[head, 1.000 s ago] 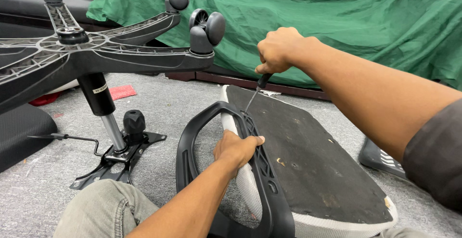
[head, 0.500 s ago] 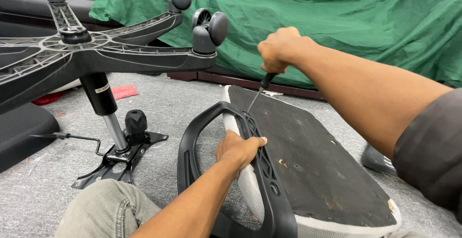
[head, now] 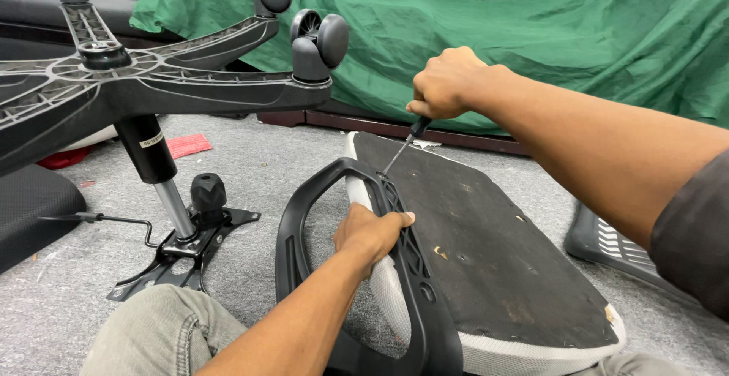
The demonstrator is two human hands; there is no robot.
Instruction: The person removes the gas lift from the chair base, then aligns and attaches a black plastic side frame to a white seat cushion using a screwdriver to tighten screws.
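So I count one seat (head: 486,247), one armrest (head: 395,270), one screwdriver (head: 406,142), one chair base (head: 144,87) showing two casters (head: 319,42), one green cloth (head: 493,34).

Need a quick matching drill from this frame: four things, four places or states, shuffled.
Things:
1. right hand
2. left hand
3. cloth
4. chair base

Places or states:
A. green, draped at the back
B. grips the armrest
C. tipped over, casters in the air
D. holds the screwdriver, tip at the seat's edge

Pairs: 1-D, 2-B, 3-A, 4-C
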